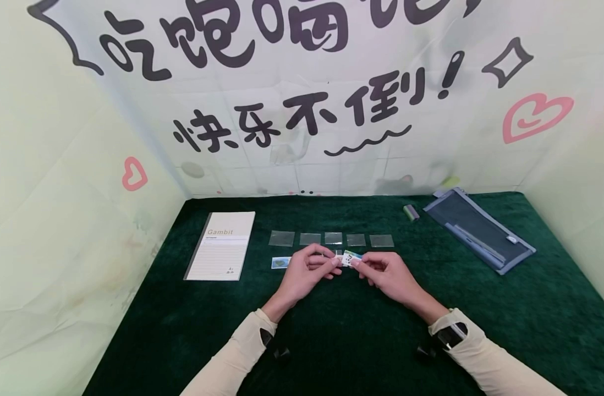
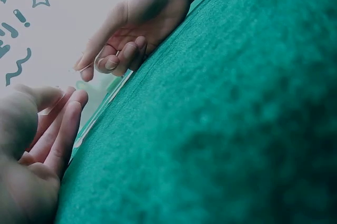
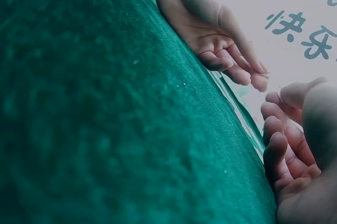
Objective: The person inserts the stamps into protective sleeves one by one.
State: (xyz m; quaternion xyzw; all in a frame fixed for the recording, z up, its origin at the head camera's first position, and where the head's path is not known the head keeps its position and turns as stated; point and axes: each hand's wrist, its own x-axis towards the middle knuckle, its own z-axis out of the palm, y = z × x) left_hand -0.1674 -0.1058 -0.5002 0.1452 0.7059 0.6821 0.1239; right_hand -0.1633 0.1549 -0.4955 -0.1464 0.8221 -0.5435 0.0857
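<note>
Over the middle of the green cloth, my right hand (image 1: 392, 276) pinches a small printed card like a stamp (image 1: 350, 258) between thumb and forefinger. Facing it, my left hand (image 1: 302, 274) holds what looks like a small clear sleeve (image 1: 339, 255) at its fingertips, right beside the card. In the left wrist view the thumb and forefinger of my left hand (image 2: 45, 134) come together; the thin thing there is hard to make out. Behind the hands lie several clear plastic sleeves in a row, among them one at the left end (image 1: 281, 238). A blue-and-white stamp (image 1: 280, 263) lies partly behind my left hand.
A notebook (image 1: 221, 247) marked Gambit lies on the left. At the back right are a dark mesh zip pouch (image 1: 480, 231) and a small green-and-purple cylinder (image 1: 411, 213). A printed cloth backdrop (image 1: 292, 170) rises behind the table.
</note>
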